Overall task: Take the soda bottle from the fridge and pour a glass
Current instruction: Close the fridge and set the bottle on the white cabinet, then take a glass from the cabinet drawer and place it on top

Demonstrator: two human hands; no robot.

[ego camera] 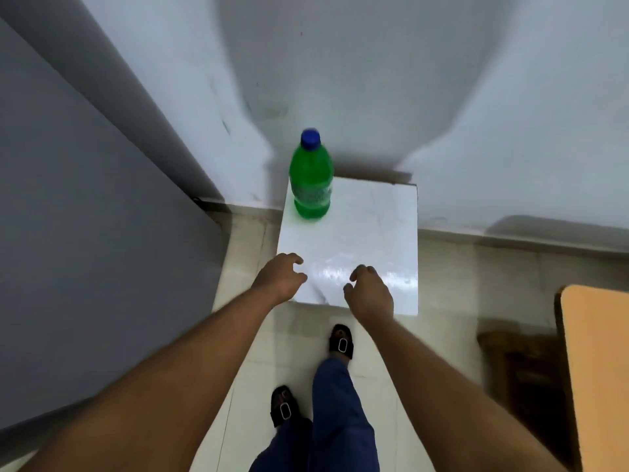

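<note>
View from the head camera, looking down past both forearms. A green soda bottle (311, 175) with a blue cap (310, 136) stands upright on the far left corner of a white desk (367, 233), close to the pale wall (340, 63). The left hand (280, 275) and the right hand (371, 292) hover over the near edge of the desk, fingers loosely curled and spread, neither gripping anything and both well apart from the bottle. Below them, two feet in black sandals (341, 342) stand on a tiled floor (245, 233); a grey panel (85, 216) fills the left side, and the corner of a tan board (599, 369) shows at the right.

Step in hand, as judged: the bottle appears already out of storage, since no fridge can be identified with certainty, and the cap is on. No glass is in view, so pouring has not begun. The next move calls for reaching forward to the bottle, gripping its body with one hand and turning the cap with the other, and for a glass to be found.

A pale label band (311, 192) wraps the lower body of the bottle; its printing is too blurred to read, and no brand can be named
</note>
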